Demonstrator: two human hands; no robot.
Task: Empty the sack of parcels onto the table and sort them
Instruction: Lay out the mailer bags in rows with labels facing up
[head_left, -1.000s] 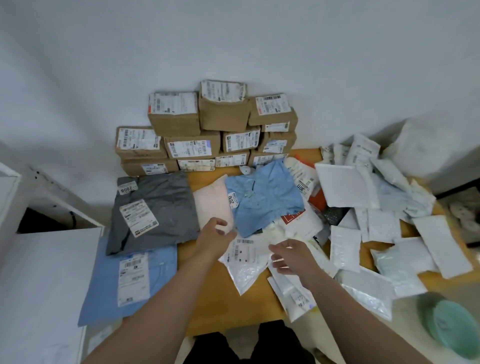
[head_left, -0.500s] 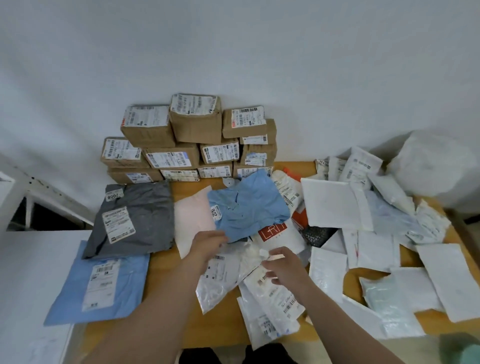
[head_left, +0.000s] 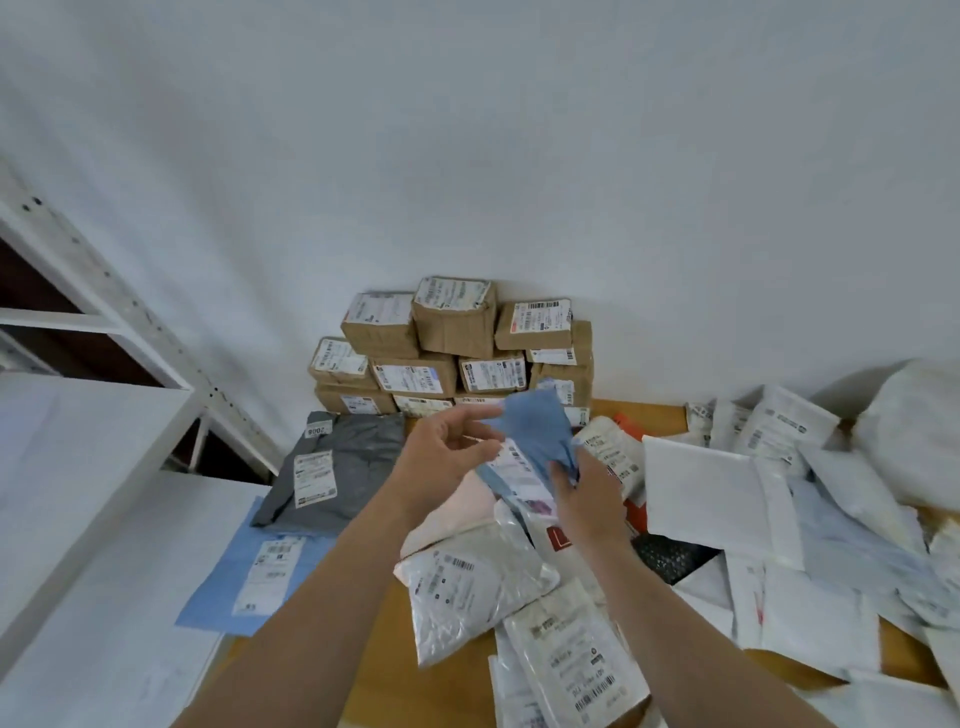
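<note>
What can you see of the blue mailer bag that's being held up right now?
The blue mailer bag looks like soft matte plastic film. It is crumpled and tilted, lifted off the table in front of the stacked brown boxes. A white barcode label shows on its lower face. The right hand grips its lower right edge. The left hand touches its upper left corner with a fingertip; whether it pinches there is unclear.

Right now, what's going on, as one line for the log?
step: sorting | left hand: pinches blue parcel | right hand: grips same parcel | parcel: held above table | brown boxes: stacked against wall
</note>
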